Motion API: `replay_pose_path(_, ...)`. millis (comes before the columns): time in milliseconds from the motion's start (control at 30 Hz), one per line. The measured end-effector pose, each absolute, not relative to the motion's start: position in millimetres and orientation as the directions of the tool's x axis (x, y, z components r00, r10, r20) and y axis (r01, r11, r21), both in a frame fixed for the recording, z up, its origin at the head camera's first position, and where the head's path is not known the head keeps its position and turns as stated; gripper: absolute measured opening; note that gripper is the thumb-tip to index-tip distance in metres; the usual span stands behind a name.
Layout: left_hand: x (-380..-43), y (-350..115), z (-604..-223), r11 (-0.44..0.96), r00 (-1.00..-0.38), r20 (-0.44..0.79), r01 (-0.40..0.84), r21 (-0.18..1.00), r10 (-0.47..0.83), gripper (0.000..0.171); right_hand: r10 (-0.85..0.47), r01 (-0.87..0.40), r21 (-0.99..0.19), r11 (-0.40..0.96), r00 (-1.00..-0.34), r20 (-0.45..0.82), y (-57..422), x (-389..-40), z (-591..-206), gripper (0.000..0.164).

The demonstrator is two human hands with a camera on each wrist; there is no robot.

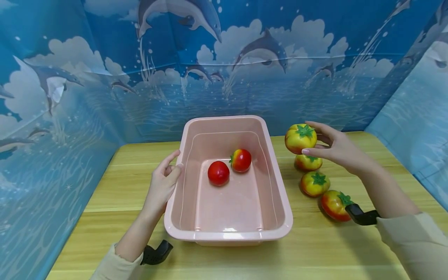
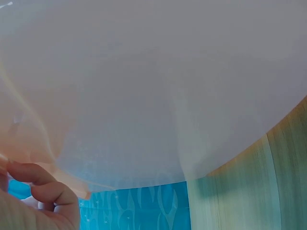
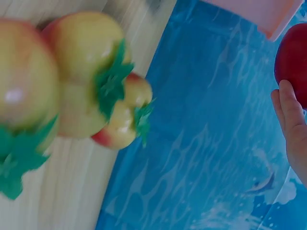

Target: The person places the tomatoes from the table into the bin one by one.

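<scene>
Basically, blue dolphin backdrop point(image 1: 157, 112) fills the bkgd, w/ white clouds and water pattern. Below it, wood-grain table point(image 1: 315, 252). Pink tub point(image 1: 227, 235) sits mid-table, open side up, long side running away from the person.

Pale R sleeve point(image 1: 413, 241) and L sleeve point(image 1: 115, 268) come in from the bottom corners.

L hand point(image 1: 163, 181) is on the tub's L rim, thumb + fingers pinching the edge; L wrist view has the fingers bent at the rim too. R hand point(image 1: 330, 144) is out past the tub's R side, holding the yellow-red fruit point(image 1: 296, 142) btwn thumb and fingers, i.e. grip only as wide as the fruit. That fruit is up off the table, green leaf cap showing, its red side visible in R wrist view.

Black wrist mount on each arm, L point(image 1: 156, 253) & R point(image 1: 362, 216).

Three more fruits in a row on the table, R of tub: near fruit point(image 1: 332, 206), middle fruit point(image 1: 313, 184), far fruit point(image 1: 306, 164), the last partly hidden behind the held one in head view. Inside the tub, on its floor: plain red fruit point(image 1: 218, 174) and, just beside it, leafy red fruit point(image 1: 242, 161) w/ a yellow patch.
</scene>
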State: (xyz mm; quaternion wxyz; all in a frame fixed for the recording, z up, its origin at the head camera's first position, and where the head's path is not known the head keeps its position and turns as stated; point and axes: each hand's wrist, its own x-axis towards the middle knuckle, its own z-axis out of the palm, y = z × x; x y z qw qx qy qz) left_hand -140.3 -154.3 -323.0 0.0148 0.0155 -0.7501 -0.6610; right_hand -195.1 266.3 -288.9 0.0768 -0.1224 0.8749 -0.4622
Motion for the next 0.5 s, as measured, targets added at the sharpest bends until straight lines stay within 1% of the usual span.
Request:
replay_pose_path(233, -139, -154, -323, 0.132, -0.999, -0.005, -0.011, 0.991, -0.046, 0.046, -0.316, -0.178, -0.855, 0.487, -0.949, 0.018, 249, -190, -282, 0.075)
replay_pose_path(500, -139, -154, -323, 0.129, -0.999, 0.003, -0.004, 0.992, -0.049, 0.046, -0.349, -0.210, -0.845, 0.492, -0.937, 0.029, 231, -191, -279, 0.075)
